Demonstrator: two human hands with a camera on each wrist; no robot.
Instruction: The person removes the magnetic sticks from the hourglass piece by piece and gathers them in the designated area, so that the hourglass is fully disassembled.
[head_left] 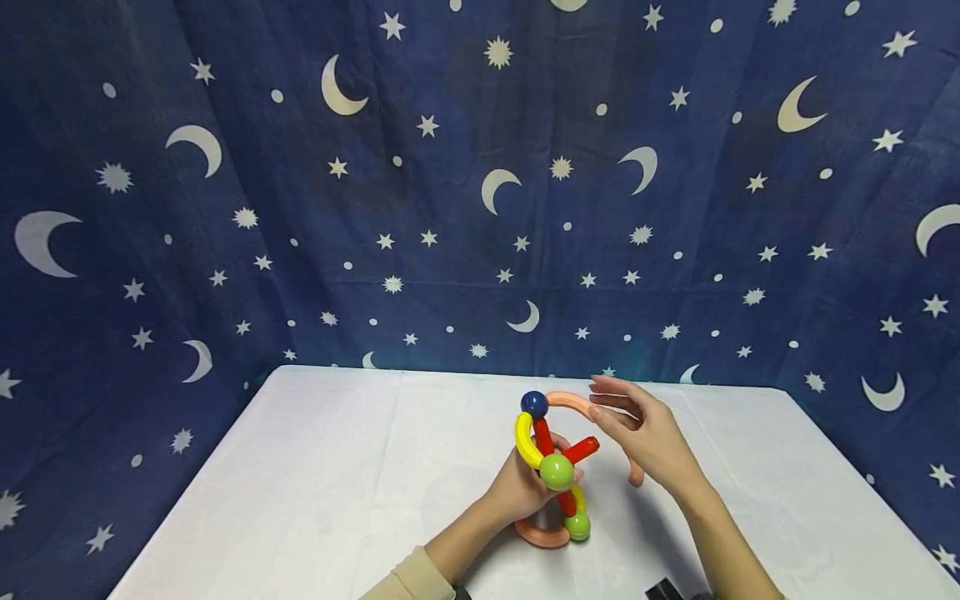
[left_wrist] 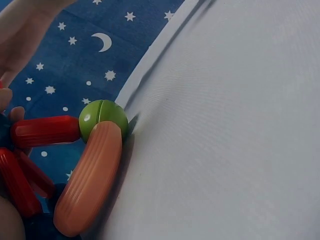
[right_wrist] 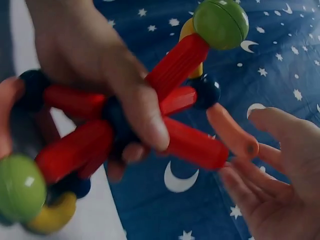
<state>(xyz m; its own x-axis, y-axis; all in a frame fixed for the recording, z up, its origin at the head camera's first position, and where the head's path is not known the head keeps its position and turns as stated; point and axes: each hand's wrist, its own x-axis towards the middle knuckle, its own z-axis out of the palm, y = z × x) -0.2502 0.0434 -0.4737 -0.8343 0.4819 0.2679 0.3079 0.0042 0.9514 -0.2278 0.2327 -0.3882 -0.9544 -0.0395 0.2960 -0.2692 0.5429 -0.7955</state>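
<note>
My left hand [head_left: 525,485] grips the middle of a toy built of magnetic rods and balls; in the right wrist view its thumb wraps a dark blue hub ball [right_wrist: 117,120]. Red rods [right_wrist: 192,142] spread from that hub to green balls [right_wrist: 221,24] and blue balls [head_left: 534,404], with yellow curved rods [head_left: 527,440] between some. From the top blue ball an orange curved rod [head_left: 567,401] reaches my right hand [head_left: 645,433], whose loosely spread fingers are around its free end. Another orange curved piece [head_left: 636,475] shows below the right hand, partly hidden; its attachment cannot be told.
A white-covered table [head_left: 315,467] lies under the toy. A blue curtain [head_left: 450,208] with moons and stars stands behind it. The toy's lower orange curved rod [head_left: 542,535] and low green ball [head_left: 577,526] are close to the tabletop. A black object [head_left: 663,589] shows at the bottom edge.
</note>
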